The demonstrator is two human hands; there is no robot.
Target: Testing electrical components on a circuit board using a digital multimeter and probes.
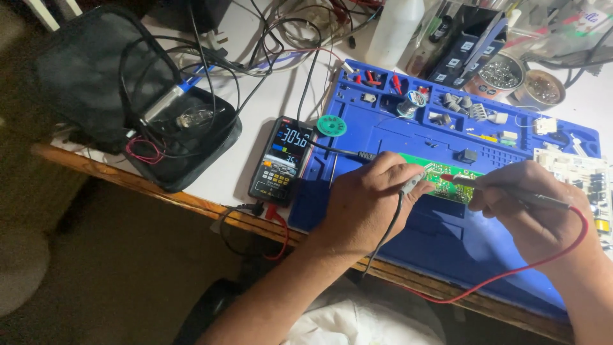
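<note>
At frame centre, your left hand [364, 204] grips the black probe [408, 185] and your right hand [527, 204] grips the red probe [511, 191], both tips on the green circuit board [447, 179] on the blue mat [408, 128]. Hold them steady while the meter [283, 160] settles.

The one camera sits on the person's head and looks down and forward from close by at the white table's [255, 108] near edge, with the blue work mat [396, 134] on the right, the black case [96, 76] on the left, and dark floor below.
</note>
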